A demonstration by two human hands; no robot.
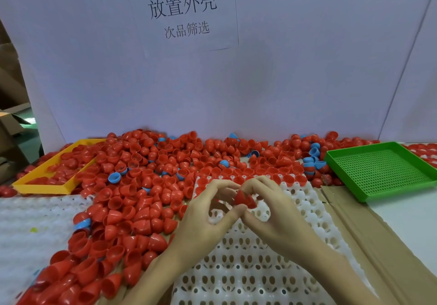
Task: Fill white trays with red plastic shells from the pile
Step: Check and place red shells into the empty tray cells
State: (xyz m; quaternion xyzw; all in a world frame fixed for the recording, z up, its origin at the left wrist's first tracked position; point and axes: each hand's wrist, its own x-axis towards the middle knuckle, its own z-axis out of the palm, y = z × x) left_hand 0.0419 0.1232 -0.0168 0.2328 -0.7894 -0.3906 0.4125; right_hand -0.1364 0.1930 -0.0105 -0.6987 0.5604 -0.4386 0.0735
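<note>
Table [413, 214] with white top, red shell pile [142, 186] spread across it, white tray [248, 269] at centre, yellow tray [42, 186] far left, green tray [383, 170] right, cardboard [369, 233] beside white tray

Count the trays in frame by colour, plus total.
White tray under the hands, far row holding red shells: 1
Yellow tray, left, with red shells inside: 1
Green tray, right, mesh floor bare: 1
Total: 3
</note>
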